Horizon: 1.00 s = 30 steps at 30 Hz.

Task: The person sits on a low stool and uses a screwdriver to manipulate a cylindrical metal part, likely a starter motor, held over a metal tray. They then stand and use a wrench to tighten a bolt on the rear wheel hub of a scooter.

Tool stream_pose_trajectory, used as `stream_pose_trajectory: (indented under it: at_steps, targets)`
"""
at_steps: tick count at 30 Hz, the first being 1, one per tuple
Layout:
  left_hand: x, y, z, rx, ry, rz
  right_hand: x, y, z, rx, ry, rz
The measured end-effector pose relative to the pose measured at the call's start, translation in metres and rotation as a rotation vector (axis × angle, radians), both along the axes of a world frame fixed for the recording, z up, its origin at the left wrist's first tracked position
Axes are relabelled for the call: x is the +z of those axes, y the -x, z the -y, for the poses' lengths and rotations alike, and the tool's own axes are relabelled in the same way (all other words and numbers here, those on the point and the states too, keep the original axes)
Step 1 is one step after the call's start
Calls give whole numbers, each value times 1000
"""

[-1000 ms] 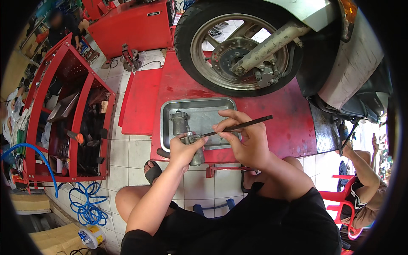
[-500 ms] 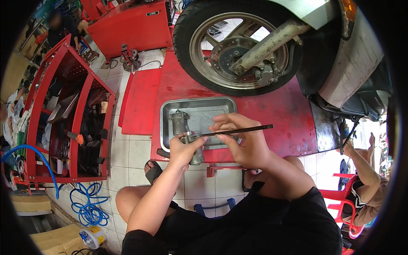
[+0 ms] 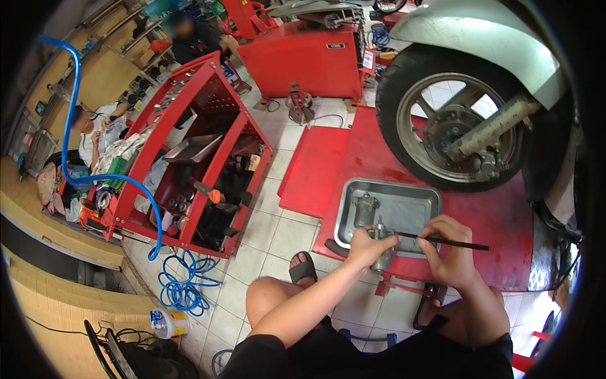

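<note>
My left hand (image 3: 365, 249) is closed around a grey cylindrical metal part (image 3: 382, 261) with a small fitting on top, above the tray's near edge. My right hand (image 3: 452, 258) pinches a slim black rod-like tool (image 3: 466, 244). Its thin end points left and reaches the metal part by my left fingers; whether it goes inside I cannot tell. Behind my hands lies a shallow metal tray (image 3: 438, 197). A second grey metal part (image 3: 364, 212) of similar shape stands in its left side.
The tray sits on a red platform (image 3: 353, 158) beside a motorcycle front wheel (image 3: 394, 120). At left stand a red tool cart (image 3: 218, 247) and a coiled blue hose (image 3: 183, 284). A white bucket (image 3: 169, 323) is at lower left. Two people are in the background.
The view has swung left, so everything appears shifted to the right. Both hands keep their hold on the metal part and the rod-like tool, in nearly the same pose.
</note>
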<state>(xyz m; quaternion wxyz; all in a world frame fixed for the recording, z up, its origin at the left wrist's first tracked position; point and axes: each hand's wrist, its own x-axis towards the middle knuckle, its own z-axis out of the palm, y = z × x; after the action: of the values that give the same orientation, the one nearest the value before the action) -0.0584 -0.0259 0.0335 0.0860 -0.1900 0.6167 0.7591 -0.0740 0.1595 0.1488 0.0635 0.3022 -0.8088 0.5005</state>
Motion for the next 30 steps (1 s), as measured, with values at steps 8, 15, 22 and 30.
stream_pose_trajectory:
  at_steps: [8,15,22,30]
  targets:
    - [26,5,5,26,-165,69,4,16,-8,-25,59,-10]
    - [26,7,0,12,-182,113,2,19,-16,-73,58,37]
    - [21,7,6,12,-190,119,-34,41,-34,-76,-381,20]
    - [25,9,4,27,-160,129,-54,46,-51,-141,-614,247]
